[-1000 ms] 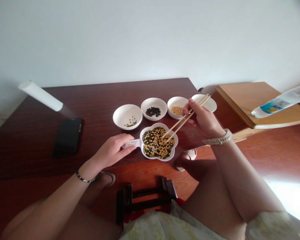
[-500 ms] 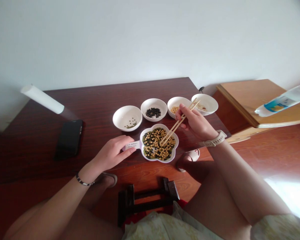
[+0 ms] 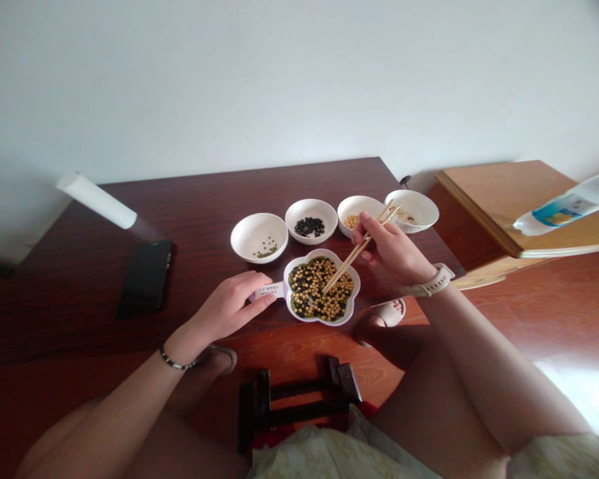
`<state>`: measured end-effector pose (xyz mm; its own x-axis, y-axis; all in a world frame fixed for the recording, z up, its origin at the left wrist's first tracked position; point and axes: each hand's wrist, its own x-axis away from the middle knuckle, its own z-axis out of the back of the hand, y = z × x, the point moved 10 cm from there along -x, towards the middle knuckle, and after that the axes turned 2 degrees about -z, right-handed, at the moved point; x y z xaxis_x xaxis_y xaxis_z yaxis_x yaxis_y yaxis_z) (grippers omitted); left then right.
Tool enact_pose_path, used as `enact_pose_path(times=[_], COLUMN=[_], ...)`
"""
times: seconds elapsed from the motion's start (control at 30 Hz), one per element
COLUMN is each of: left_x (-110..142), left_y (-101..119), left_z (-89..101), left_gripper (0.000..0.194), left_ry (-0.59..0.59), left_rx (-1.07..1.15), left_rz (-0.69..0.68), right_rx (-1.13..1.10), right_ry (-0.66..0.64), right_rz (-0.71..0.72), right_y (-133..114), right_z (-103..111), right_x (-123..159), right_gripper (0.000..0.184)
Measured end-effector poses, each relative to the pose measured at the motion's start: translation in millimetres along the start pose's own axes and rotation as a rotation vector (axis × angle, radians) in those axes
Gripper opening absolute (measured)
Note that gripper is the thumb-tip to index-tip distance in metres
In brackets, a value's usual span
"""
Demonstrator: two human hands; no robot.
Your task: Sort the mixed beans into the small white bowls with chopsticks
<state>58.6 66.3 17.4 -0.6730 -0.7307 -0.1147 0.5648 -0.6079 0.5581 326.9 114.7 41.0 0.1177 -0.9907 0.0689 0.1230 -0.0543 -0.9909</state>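
Right hand (image 3: 392,253): my fingers (image 3: 363,229) pinch thin wooden chopsticks (image 3: 347,261), slanting down into the white flower-shaped dish (image 3: 355,287).
Left hand (image 3: 227,309): fingers pressed together, touching the dish's handle (image 3: 268,290).

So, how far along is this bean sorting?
Done: one white bowl holds a few green beans, another black beans, a third yellow beans. In hand: the right hand has chopsticks in the flower-shaped dish; the left hand grips its handle. Left: the dish's heap of mixed beans.
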Motion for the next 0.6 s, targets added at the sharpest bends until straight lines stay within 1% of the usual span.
enact_pose_path(times=[0.3, 0.43, 0.6], left_x=[0, 1, 1], left_y=[-2, -2, -1], left_z=[-0.8, -0.4, -1.3], left_gripper=[0.025, 0.024, 0.024], left_ry=[-0.003, 0.002, -0.012], left_rx=[0.008, 0.022, 0.029], left_rz=[0.015, 0.019, 0.023], right_rx=[-0.056, -0.054, -0.023], right_ry=[0.029, -0.002, -0.023], right_rz=[-0.067, -0.076, -0.046], right_y=[10, 9, 1], right_z=[13, 8, 0], right_x=[-2, 0, 3], right_gripper=[0.054, 0.055, 0.054])
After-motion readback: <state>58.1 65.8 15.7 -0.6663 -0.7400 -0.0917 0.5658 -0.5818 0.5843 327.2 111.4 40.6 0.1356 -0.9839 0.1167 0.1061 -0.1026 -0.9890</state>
